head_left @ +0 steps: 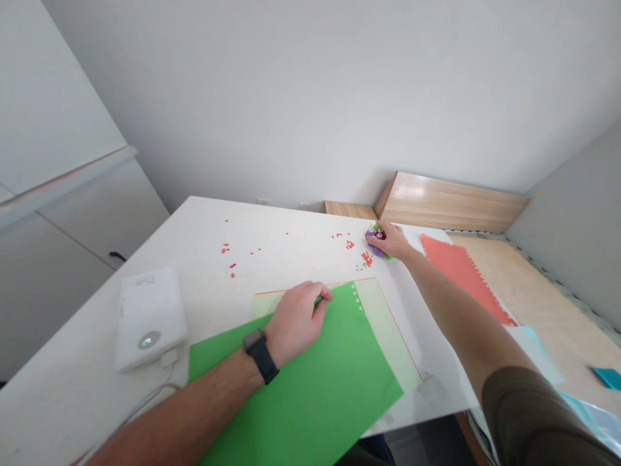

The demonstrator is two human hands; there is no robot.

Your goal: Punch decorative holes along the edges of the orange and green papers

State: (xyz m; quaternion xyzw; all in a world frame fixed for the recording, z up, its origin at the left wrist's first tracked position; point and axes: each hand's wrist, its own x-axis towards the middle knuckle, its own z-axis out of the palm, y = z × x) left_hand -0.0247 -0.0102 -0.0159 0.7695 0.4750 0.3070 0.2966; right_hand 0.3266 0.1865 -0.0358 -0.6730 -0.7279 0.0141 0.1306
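Observation:
My left hand [301,320], with a dark watch on its wrist, lies on a sheet of green paper [339,369]. Its fingers are curled in, thumb and forefinger closed at the sheet's far edge. A short row of small punched holes runs along that sheet's right edge near the far corner. Further off, my right hand [394,241] is closed over a cluster of small purple, red and green craft punches [377,251]. The hand partly hides them, so how many it grips is unclear. Under the green sheet lies a pale yellow-green sheet [391,340] with an orange edge.
Tiny red and green paper cut-outs [367,259] are scattered across the white table [291,259]. At the left stands a white box-like device [150,317] with a cable. An orange sheet [463,275] with notched edges lies at the right, near a wooden board [451,197].

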